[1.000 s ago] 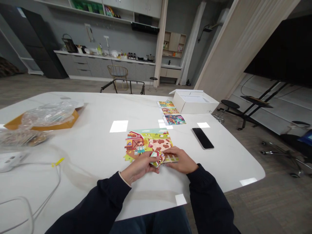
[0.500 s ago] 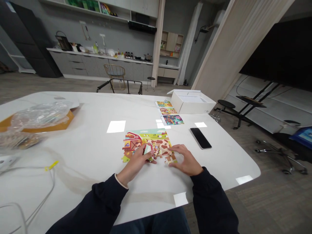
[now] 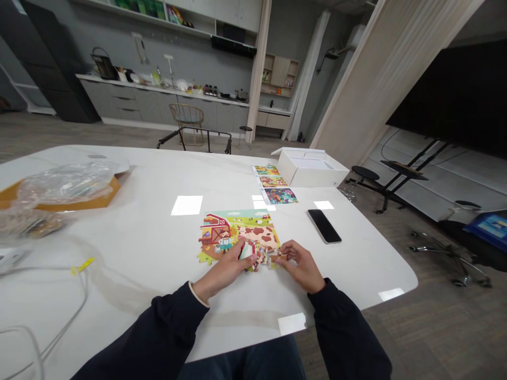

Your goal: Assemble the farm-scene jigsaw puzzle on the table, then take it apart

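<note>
A partly joined farm jigsaw puzzle (image 3: 253, 219) lies flat on the white table, with a red barn, a farmer and a brown-spotted cow on it. My left hand (image 3: 225, 268) is closed around several loose puzzle pieces (image 3: 247, 250) over the puzzle's lower edge. Close beside them, my right hand (image 3: 304, 268) pinches a brown puzzle piece (image 3: 276, 258) between thumb and fingers at the lower right corner. Whether that piece is lifted or still touches the table, I cannot tell. Both hands cover part of the puzzle's lower side.
A black phone (image 3: 325, 226) lies right of the puzzle. Picture sheets (image 3: 275, 182) and a white box (image 3: 311, 168) are at the back right. Plastic packaging (image 3: 65, 184) sits at the left, above a pale cable (image 3: 85, 295) with a yellow tag. The table (image 3: 150, 253) has a rounded right corner.
My right fingers have drawn together on the brown puzzle piece. My left hand has shifted slightly right with its pieces, uncovering the farmer on the puzzle.
</note>
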### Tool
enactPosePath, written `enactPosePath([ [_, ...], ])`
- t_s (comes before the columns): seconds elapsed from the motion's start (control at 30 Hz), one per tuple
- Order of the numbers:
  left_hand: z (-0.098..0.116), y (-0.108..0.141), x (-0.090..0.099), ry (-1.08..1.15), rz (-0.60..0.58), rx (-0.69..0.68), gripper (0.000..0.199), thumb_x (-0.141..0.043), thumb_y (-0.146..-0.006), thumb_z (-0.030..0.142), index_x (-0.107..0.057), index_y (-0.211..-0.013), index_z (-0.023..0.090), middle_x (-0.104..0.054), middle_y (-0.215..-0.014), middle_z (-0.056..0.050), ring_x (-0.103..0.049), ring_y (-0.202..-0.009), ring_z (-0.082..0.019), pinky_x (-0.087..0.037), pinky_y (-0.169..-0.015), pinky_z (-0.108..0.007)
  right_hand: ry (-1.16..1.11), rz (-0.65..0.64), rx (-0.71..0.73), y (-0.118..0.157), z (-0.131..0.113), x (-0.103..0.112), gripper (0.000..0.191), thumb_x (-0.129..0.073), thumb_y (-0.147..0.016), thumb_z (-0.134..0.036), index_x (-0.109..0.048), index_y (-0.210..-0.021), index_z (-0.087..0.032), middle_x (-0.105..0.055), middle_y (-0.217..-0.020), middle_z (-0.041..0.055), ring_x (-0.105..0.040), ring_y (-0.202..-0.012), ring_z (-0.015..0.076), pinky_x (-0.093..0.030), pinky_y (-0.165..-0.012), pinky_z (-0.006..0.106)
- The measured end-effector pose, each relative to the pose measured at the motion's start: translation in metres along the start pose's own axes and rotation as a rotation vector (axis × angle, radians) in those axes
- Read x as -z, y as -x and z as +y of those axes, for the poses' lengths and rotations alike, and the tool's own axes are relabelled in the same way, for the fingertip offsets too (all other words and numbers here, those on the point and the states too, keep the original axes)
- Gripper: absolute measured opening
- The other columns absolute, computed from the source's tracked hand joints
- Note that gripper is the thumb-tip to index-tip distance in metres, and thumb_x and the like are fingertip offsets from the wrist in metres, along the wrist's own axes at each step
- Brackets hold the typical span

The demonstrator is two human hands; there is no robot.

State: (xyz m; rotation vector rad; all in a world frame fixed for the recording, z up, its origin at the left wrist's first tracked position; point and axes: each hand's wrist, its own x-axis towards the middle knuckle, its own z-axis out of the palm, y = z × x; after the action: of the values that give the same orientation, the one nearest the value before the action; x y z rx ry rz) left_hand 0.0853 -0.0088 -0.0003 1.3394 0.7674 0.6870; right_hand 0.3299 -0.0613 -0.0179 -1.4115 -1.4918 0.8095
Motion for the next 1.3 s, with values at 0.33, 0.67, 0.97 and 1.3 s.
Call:
enactPosePath([
  [0.33, -0.001, -0.005, 0.008, -0.081, 0.083, -0.135, 0.048, -0.065, -0.090, 0.049, -0.054, -0.127, 0.021, -0.066, -0.110, -0.007, -0.062, -0.099, -0.025, -0.051, -0.091, -0.038, -0.017, 0.015, -0.043, -0.035, -0.024, -0.008, 0.048, -0.073, -0.084, -0.055, -0.074, -0.115, -0.018, -0.074, -0.104, 0.0117, -0.069, -0.091, 0.0260, -0.058, -0.083, 0.043],
  [0.67, -0.010, -0.016, 0.026, -0.177, 0.148, -0.126, 0.051, -0.068, -0.087, 0.045, -0.060, -0.132, 0.024, -0.066, -0.127, -0.009, -0.061, -0.118, -0.031, -0.043, -0.109, -0.043, 0.805, 0.316, -0.003, -0.005, 0.001, -0.038, 0.036, -0.072, -0.086, -0.052, -0.070, -0.103, -0.020, -0.061, -0.101, 0.0182, -0.056, -0.102, 0.0377, -0.048, -0.086, 0.050],
  [0.97, -0.005, -0.017, 0.020, -0.177, 0.217, -0.069, 0.054, -0.072, -0.079, 0.048, -0.063, -0.125, 0.021, -0.071, -0.121, -0.011, -0.060, -0.122, -0.035, -0.041, -0.110, -0.045, 0.645, 0.376, -0.247, -0.022, 0.003, -0.041, 0.036, -0.076, -0.075, -0.043, -0.062, -0.100, -0.021, -0.067, -0.106, 0.0126, -0.062, -0.106, 0.0362, -0.046, -0.087, 0.048],
  [1.3, -0.004, -0.017, 0.020, -0.170, 0.211, -0.065, 0.054, -0.075, -0.077, 0.043, -0.064, -0.126, 0.023, -0.070, -0.127, -0.010, -0.062, -0.120, -0.035, -0.042, -0.110, -0.046, 0.112, 0.243, -0.360, -0.049, 0.008, -0.018, 0.024, -0.072, -0.068, -0.030, -0.064, -0.090, -0.021, -0.073, -0.065, 0.0033, -0.070, -0.068, 0.0250, -0.050, -0.063, 0.034],
])
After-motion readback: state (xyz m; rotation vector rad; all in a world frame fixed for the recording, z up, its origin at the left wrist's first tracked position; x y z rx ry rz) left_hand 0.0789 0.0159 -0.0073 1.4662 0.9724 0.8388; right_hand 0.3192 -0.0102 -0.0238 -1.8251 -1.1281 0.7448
